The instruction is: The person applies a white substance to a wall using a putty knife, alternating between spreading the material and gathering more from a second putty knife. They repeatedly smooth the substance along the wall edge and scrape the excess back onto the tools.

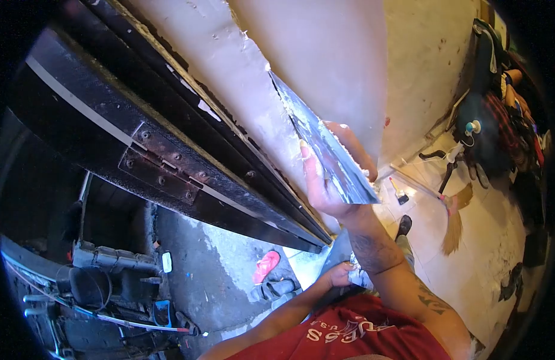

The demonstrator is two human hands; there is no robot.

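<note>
My right hand [322, 186] is closed around a broad, flat grey plastering blade [334, 147] smeared with white paste. One long edge of the blade lies against the corner of the white wall [229, 72], where a ragged line of paste runs upward. Lower down, my left hand [339, 275] is closed on a bluish flat board [334, 255] with white paste on it. My right forearm hides part of that board.
A dark door frame [97, 114] with a rusty hinge [160, 165] is at left. A pink slipper [266, 266] lies outside. At right are a broom [454, 222], a paintbrush [402, 197] and hanging clothes [508, 126].
</note>
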